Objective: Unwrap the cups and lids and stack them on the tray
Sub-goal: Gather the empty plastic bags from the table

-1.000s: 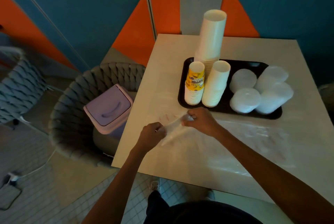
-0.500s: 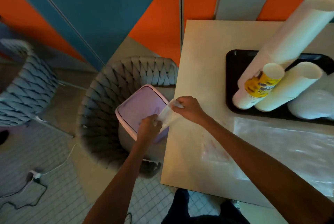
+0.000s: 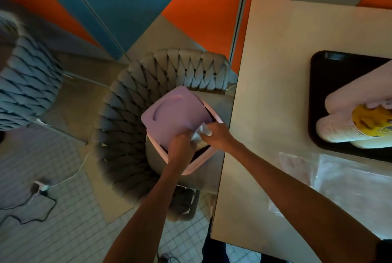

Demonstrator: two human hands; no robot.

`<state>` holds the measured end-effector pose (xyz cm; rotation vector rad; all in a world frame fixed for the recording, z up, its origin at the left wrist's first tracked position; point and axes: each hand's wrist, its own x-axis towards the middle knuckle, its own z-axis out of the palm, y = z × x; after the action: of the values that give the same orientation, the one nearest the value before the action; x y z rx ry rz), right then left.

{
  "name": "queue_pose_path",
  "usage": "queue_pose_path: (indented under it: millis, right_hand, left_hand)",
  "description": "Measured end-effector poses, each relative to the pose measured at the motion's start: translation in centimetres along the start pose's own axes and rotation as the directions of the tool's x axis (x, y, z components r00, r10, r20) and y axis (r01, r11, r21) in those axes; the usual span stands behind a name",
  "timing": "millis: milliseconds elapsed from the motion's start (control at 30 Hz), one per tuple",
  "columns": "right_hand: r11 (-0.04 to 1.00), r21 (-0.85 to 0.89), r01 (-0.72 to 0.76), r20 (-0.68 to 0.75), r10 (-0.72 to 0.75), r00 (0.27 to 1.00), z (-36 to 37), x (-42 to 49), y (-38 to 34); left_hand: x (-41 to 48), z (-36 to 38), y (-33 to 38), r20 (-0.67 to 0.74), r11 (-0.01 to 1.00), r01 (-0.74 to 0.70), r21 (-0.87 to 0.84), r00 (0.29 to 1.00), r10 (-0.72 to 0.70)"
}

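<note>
Wrapper (image 3: 199,135) — crumpled clear plastic — sits between both hands, over the purple bin (image 3: 176,112) beside the table's (image 3: 275,72) left edge. Right hand (image 3: 216,135) pinches it; left hand (image 3: 180,146) grips its other end with curled fingers. Cup stacks (image 3: 343,122) are on the black tray (image 3: 318,76).

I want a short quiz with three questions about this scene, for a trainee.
1. True or false: the left hand and the right hand are both at the bin.
2. What does the bin sit on? A. table B. chair C. floor
3. Fill in: the right hand pinches a crumpled ____.

Key: 1 true; 2 B; 3 wrapper.
</note>
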<state>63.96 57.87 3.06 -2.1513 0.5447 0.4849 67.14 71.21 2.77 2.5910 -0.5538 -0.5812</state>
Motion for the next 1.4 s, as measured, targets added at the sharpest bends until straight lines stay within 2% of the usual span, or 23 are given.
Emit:
queue_pose_path:
  millis: [133, 267, 400, 500, 600, 733, 833, 900, 1000, 1200, 1300, 1400]
  right_hand:
    - [0.991, -0.131, 0.021, 0.039, -0.016, 0.999, 0.8, 1.5, -0.2]
    - [0.971, -0.239, 0.021, 0.065, -0.006, 0.998, 1.3, 2.2, -0.3]
    - [0.963, -0.26, 0.063, 0.105, -0.037, 0.994, 1.4, 2.4, -0.3]
    - [0.974, -0.21, 0.083, 0.118, -0.059, 0.991, 1.5, 2.3, -0.7]
    - [0.981, -0.15, 0.125, 0.04, -0.121, 0.992, 1.3, 1.3, -0.7]
    - [0.982, -0.031, 0.187, -0.123, -0.19, 0.974, -0.1, -2.1, -0.2]
    - [0.97, 0.085, 0.229, -0.24, -0.203, 0.949, -1.9, -5.3, 1.7]
    - [0.965, 0.097, 0.242, -0.301, -0.203, 0.932, -3.5, -7.5, 3.7]
    - [0.977, 0.116, 0.18, -0.354, -0.129, 0.926, -6.2, -11.3, 8.1]
    - [0.999, 0.044, 0.017, -0.389, 0.002, 0.921, -11.9, -19.4, 18.0]
    - [0.999, -0.036, -0.04, -0.426, 0.021, 0.904, -14.2, -22.1, 22.3]
    - [0.974, -0.187, -0.124, -0.403, 0.039, 0.914, -16.0, -23.9, 25.7]
  left_hand:
    - [0.6, 0.3, -0.2, 0.03, 0.999, -0.012, 0.047, 0.999, 0.011]
    - [1.0, 0.6, -0.7, 0.002, 0.99, 0.06, 0.125, 0.998, -0.061]
    - [0.8, 1.1, -0.7, -0.007, 0.976, 0.203, 0.081, 0.979, -0.203]
    - [0.9, 1.1, -1.0, 0.088, 0.972, 0.217, 0.096, 0.97, -0.225]
    - [0.8, 0.9, -0.7, 0.169, 0.978, 0.156, 0.136, 0.969, -0.178]
    - [0.0, 0.8, 1.7, 0.15, 0.989, 0.046, 0.144, 0.986, -0.067]
    - [-1.0, 0.3, 4.3, 0.106, 0.999, 0.019, 0.046, 0.994, -0.024]
    - [-1.7, 0.2, 5.9, 0.056, 0.992, 0.032, -0.119, 0.998, -0.025]
    - [-3.4, 1.3, 9.2, 0.036, 0.978, -0.056, -0.199, 0.997, 0.064]
    - [-8.0, 6.6, 18.5, 0.03, 0.931, -0.251, -0.263, 0.963, 0.268]
    - [-9.8, 9.4, 22.5, 0.075, 0.922, -0.254, -0.294, 0.955, 0.287]
    - [-11.4, 11.9, 25.5, 0.093, 0.917, -0.267, -0.296, 0.947, 0.306]
